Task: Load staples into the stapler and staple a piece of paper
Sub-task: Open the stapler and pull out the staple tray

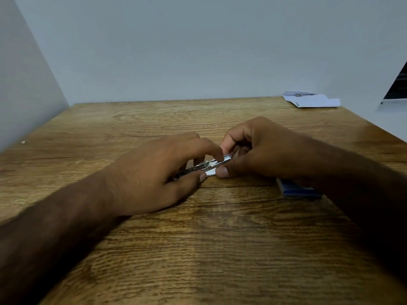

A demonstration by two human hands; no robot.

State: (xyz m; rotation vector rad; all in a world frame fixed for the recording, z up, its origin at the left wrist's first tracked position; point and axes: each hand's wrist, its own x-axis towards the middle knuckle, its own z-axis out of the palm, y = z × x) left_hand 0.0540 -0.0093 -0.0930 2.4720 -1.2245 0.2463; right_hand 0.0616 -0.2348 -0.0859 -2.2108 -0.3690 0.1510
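A small silver metal stapler [209, 165] lies on the wooden table [198, 249] at the middle, held between both hands. My left hand [154, 172] grips its rear part, with the index finger pressing on top and the thumb below. My right hand [259, 150] pinches its front end between thumb and fingers. Much of the stapler is hidden by the fingers. Whether staples are inside cannot be seen. A blue staple box [297, 189] lies on the table under my right wrist. A crumpled white paper [312, 100] lies at the table's far right.
Grey walls stand at the table's back [198, 51] and left [26, 95]. A dark object [396, 86] leans past the table's right edge. A tiny white scrap [23, 142] lies at the far left.
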